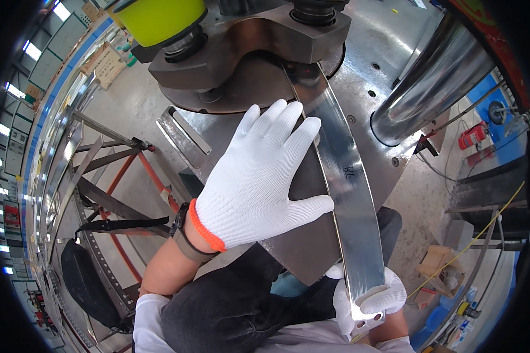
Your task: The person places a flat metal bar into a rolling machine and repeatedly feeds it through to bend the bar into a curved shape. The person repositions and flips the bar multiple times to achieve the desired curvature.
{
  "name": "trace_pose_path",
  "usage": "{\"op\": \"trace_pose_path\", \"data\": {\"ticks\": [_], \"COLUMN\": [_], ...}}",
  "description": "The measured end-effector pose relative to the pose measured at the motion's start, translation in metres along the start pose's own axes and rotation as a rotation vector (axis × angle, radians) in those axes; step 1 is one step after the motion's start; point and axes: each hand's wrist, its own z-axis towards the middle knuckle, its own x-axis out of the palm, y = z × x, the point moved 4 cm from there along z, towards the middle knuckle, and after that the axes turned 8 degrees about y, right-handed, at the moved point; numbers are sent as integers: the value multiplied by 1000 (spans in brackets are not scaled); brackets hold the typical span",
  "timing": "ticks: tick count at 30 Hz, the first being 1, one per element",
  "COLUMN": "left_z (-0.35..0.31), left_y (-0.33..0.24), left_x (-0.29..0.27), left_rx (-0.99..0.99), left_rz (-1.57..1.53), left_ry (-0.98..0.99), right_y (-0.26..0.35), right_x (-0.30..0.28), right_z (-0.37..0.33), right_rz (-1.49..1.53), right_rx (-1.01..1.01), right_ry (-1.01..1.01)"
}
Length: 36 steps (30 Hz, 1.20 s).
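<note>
A long, slightly curved polished metal strip (350, 176) runs from the press tooling toward my lap, with a dark handwritten mark on its face and holes at its near end. My right hand (388, 294), in a white knit glove, grips that near end, thumb on top. My left hand (256, 170), in a white glove with an orange cuff, is spread flat over the dark steel plate (306, 247), fingers apart. Its thumb and index fingertips reach the strip's left edge. The far end of the strip lies beside the round dark die (247, 88), below a heavy steel block (250, 44).
A thick polished column (436, 76) rises at the right. A yellow-green cylinder (159, 20) sits at upper left. Metal strips hang on a rack (112, 176) at the left, with a black pouch (85, 282) on it. A red fire extinguisher (472, 136) stands far right.
</note>
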Motion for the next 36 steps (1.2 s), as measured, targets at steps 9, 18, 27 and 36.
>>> {"op": "trace_pose_path", "data": {"ticks": [9,18,27,36], "left_z": [0,0,0,-1], "left_y": [0,0,0,1], "left_x": [-2,-2,-2,0], "left_rx": [-10,-9,11,9], "left_rz": [4,7,0,17], "left_ry": [18,15,2,5], "right_y": [-6,-7,-8,-7], "right_x": [2,-5,-3,6], "right_z": [1,-4,-2,4], "right_rz": [102,89,140,150], "right_rx": [-104,-66,-84,-97], "right_ry": [-5,-11,-23,-96]}}
